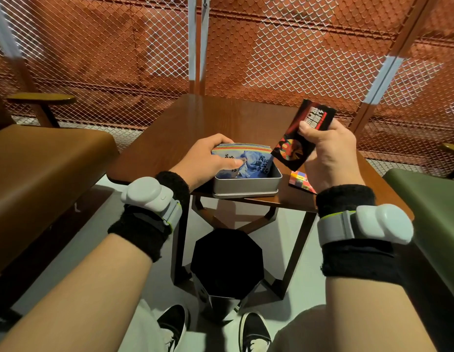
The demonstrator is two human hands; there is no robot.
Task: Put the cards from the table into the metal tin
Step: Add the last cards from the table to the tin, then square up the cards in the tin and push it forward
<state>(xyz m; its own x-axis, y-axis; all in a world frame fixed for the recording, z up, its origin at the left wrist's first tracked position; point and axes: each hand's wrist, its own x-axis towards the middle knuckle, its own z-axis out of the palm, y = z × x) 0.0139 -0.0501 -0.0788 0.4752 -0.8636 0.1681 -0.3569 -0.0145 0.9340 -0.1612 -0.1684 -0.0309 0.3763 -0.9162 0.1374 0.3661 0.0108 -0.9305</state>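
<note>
On the near corner of the wooden bench (208,118) sits the metal tin (246,185), open and silver-grey, close to the edge. Your left hand (208,158) is clamped on a thick stack of cards (242,158), fingers over the far side and thumb pressed on the blue-and-white picture of the top card. The stack leans in the tin, its far edge riding above the rim, so it is not yet seated. Your right hand (327,148) is closed around a dark card pack (303,134) printed in red and black, held tilted just above the tin's right end. One small colourful card (300,180) lies on the bench beside the tin, partly hidden by your right wrist.

To do this step well, square the stack first, lower its raised edge until it lies flat, then slide the dark pack in beside it.
</note>
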